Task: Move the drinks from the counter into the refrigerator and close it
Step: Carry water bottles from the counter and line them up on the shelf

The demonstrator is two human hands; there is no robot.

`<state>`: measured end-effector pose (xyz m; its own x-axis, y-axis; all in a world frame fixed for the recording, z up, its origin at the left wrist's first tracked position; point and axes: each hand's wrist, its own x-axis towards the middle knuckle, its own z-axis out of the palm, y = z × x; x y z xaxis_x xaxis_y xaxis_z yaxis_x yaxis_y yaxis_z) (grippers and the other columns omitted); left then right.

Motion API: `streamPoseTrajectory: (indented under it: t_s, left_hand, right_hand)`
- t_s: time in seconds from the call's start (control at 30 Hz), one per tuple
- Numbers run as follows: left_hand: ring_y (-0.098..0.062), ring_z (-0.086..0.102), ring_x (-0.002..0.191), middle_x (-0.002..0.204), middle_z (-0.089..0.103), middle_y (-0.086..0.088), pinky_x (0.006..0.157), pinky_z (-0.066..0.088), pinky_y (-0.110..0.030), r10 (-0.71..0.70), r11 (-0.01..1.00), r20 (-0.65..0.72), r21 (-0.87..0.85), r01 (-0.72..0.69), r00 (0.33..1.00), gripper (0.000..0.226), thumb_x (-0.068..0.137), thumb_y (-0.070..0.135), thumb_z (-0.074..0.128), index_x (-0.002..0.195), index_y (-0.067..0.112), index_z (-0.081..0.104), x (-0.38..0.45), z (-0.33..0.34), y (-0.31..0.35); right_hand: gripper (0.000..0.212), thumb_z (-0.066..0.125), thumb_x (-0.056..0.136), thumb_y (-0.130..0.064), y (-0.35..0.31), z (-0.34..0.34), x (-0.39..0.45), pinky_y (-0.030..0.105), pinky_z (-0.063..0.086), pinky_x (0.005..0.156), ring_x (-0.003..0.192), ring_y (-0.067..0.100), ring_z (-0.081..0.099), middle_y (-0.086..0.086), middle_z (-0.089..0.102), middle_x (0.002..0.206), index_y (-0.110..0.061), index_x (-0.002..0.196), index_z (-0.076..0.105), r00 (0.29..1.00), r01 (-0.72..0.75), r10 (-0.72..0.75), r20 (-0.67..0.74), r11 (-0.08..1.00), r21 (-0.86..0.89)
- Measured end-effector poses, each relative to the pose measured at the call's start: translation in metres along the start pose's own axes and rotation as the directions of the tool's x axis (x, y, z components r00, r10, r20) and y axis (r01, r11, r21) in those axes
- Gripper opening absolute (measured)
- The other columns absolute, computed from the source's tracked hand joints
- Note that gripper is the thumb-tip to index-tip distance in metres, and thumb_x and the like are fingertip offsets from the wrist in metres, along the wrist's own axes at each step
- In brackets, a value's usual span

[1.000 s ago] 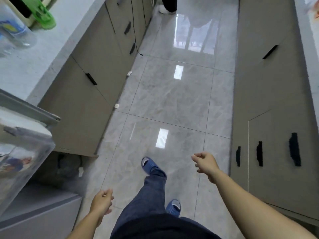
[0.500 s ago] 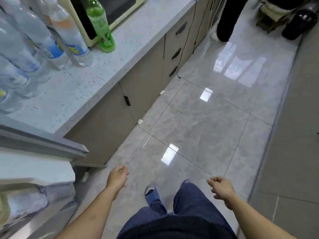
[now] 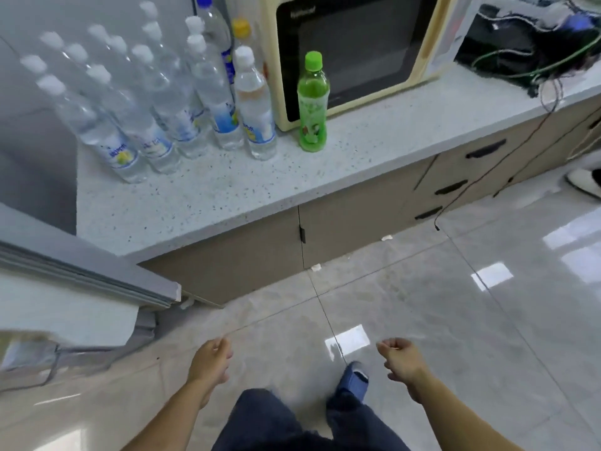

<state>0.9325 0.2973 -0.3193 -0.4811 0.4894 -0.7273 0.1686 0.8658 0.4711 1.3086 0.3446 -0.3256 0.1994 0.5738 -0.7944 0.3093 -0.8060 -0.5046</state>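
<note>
Counter (image 3: 227,203) was pale grey, speckled dark; water bottles (image 3: 201,102) were clear with white caps and blue-and-yellow labels; one bottle (image 3: 312,105) was bright green, cap included; microwave (image 3: 351,53) was cream with a black door; floor tiles (image 3: 422,304) were glossy grey; slipper (image 3: 354,380) was blue.

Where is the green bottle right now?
In the head view, the green bottle stands upright on the counter, just in front of the microwave and to the right of the cluster of clear water bottles.
</note>
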Motion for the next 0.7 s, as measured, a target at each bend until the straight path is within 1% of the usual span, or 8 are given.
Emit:
streamPoseTrajectory:
  t_s: [0.13, 0.23, 0.3, 0.37, 0.4, 0.5, 0.6, 0.7]
  left_hand:
    - [-0.025, 0.063, 0.085, 0.098, 0.065, -0.009, 0.065, 0.053, -0.032, -0.093, 0.99, -0.081, -0.113, 0.083, 0.992, 0.031, 0.101, 0.038, 0.046, 0.099, 0.01, 0.06, -0.018, 0.018, 0.013]
    - [-0.021, 0.063, 0.086, 0.1, 0.065, -0.003, 0.071, 0.056, -0.035, -0.069, 0.985, -0.127, -0.168, 0.047, 0.989, 0.023, 0.101, 0.037, 0.046, 0.096, 0.018, 0.057, -0.023, 0.022, 0.033]
    - [-0.018, 0.064, 0.087, 0.1, 0.067, 0.002, 0.068, 0.056, -0.033, -0.019, 0.978, -0.152, -0.207, -0.013, 0.988, 0.02, 0.1, 0.038, 0.047, 0.095, 0.022, 0.058, -0.021, 0.02, 0.052]
    - [-0.013, 0.063, 0.09, 0.102, 0.067, 0.003, 0.063, 0.053, -0.029, 0.037, 0.961, -0.17, -0.263, -0.081, 0.985, 0.018, 0.099, 0.038, 0.048, 0.097, 0.025, 0.06, -0.016, 0.016, 0.075]
    - [-0.012, 0.063, 0.091, 0.102, 0.067, 0.004, 0.065, 0.053, -0.028, 0.071, 0.952, -0.184, -0.281, -0.122, 0.98, 0.018, 0.099, 0.039, 0.049, 0.097, 0.026, 0.061, -0.012, 0.012, 0.087]
    - [-0.012, 0.063, 0.095, 0.102, 0.067, 0.009, 0.08, 0.056, -0.035, 0.187, 0.921, -0.224, -0.298, -0.25, 0.956, 0.017, 0.098, 0.045, 0.05, 0.1, 0.033, 0.062, 0.003, -0.006, 0.13]
    - [-0.012, 0.065, 0.096, 0.106, 0.067, 0.008, 0.073, 0.057, -0.028, 0.29, 0.857, -0.294, -0.345, -0.384, 0.911, 0.01, 0.098, 0.041, 0.053, 0.103, 0.036, 0.06, 0.014, -0.03, 0.178]
    - [-0.01, 0.064, 0.093, 0.108, 0.066, 0.002, 0.076, 0.058, -0.03, 0.319, 0.791, -0.426, -0.373, -0.486, 0.847, 0.02, 0.096, 0.035, 0.057, 0.116, 0.032, 0.058, 0.023, -0.059, 0.23]
  right_hand:
    - [0.019, 0.065, 0.091, -0.014, -0.074, -0.004, 0.026, 0.027, 0.039, 0.05, 0.058, 0.019, 0.041, 0.005, 0.047, 0.062, -0.011, 0.074, 0.057, 0.987, 0.141, -0.136, 0.087, 0.989, -0.053]
    - [0.013, 0.065, 0.091, -0.012, -0.129, 0.014, 0.032, 0.027, 0.043, 0.06, 0.064, 0.017, 0.046, 0.003, 0.053, 0.07, -0.004, 0.081, 0.062, 0.955, 0.269, -0.255, 0.149, 0.96, -0.079]
    - [0.007, 0.065, 0.091, -0.012, -0.167, 0.033, 0.032, 0.027, 0.044, 0.069, 0.069, 0.016, 0.051, 0.001, 0.057, 0.075, -0.007, 0.086, 0.065, 0.918, 0.358, -0.337, 0.21, 0.931, -0.072]
    - [0.003, 0.067, 0.091, -0.014, -0.206, 0.056, 0.029, 0.026, 0.046, 0.07, 0.07, 0.014, 0.054, -0.003, 0.059, 0.074, -0.014, 0.088, 0.065, 0.872, 0.44, -0.41, 0.269, 0.896, -0.062]
    - [0.003, 0.068, 0.091, -0.016, -0.225, 0.067, 0.025, 0.026, 0.047, 0.071, 0.069, 0.012, 0.056, -0.004, 0.061, 0.075, -0.016, 0.091, 0.065, 0.845, 0.48, -0.446, 0.294, 0.876, -0.052]
    - [0.006, 0.07, 0.09, -0.023, -0.279, 0.097, 0.013, 0.019, 0.049, 0.068, 0.071, 0.006, 0.059, -0.007, 0.064, 0.08, -0.021, 0.093, 0.065, 0.758, 0.608, -0.565, 0.325, 0.793, -0.04]
    - [0.009, 0.069, 0.09, -0.024, -0.328, 0.118, -0.004, 0.009, 0.045, 0.062, 0.066, -0.007, 0.059, -0.011, 0.064, 0.081, -0.021, 0.098, 0.067, 0.645, 0.738, -0.684, 0.341, 0.674, -0.045]
    - [0.017, 0.069, 0.09, -0.024, -0.381, 0.139, -0.021, 0.021, 0.051, 0.067, 0.063, -0.003, 0.059, -0.009, 0.065, 0.085, -0.022, 0.106, 0.066, 0.55, 0.819, -0.764, 0.336, 0.572, -0.041]
